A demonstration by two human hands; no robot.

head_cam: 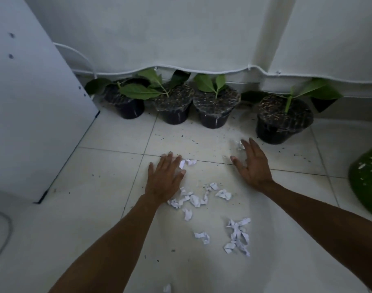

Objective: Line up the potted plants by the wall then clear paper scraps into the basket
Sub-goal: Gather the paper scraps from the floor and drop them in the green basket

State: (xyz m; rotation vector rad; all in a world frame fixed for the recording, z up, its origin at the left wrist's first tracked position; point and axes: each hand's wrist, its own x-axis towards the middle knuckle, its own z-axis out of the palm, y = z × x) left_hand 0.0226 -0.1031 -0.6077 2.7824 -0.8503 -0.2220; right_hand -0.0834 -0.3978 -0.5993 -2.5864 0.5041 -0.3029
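Several black potted plants stand along the white wall: three close together [174, 102] on the left and one apart [283, 119] on the right. White paper scraps [193, 199] lie scattered on the tiled floor between my arms and nearer to me [238, 235]. My left hand [165, 176] lies flat and open on the floor, one scrap [188, 162] at its fingertips. Fingers spread, my right hand [252, 163] hovers over the floor beside a small scrap [240, 145] in front of the right pot. A green basket [367, 178] shows at the right edge.
A white cabinet panel [32, 102] stands at the left. White cables [202, 69] run along the base of the wall. Soil crumbs [191, 140] dot the tiles in front of the pots. A grey cable [3, 233] curves at the lower left.
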